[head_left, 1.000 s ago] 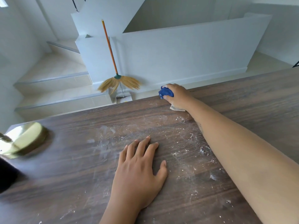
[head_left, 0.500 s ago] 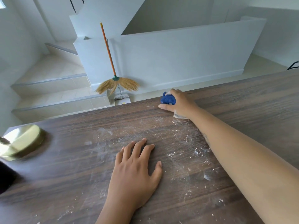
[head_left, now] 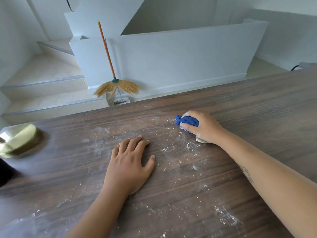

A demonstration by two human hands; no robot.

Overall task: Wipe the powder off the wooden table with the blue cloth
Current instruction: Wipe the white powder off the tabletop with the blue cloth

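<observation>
Blue cloth (head_left: pixel 187 120) is bunched in the curled fingers (head_left: pixel 186 125) of my right hand (head_left: pixel 205 129), upper right of centre on the wooden table (head_left: pixel 257 103). My left hand (head_left: pixel 130 166) lies flat at mid-frame, fingers straight. I judge the wiping far from done: powder (head_left: pixel 224 216) streaks the middle and lower frame. I can't identify the pale scrap (head_left: pixel 200 140) under my right palm. A blurred yellowish object (head_left: pixel 18 138) is cut off at the left.
</observation>
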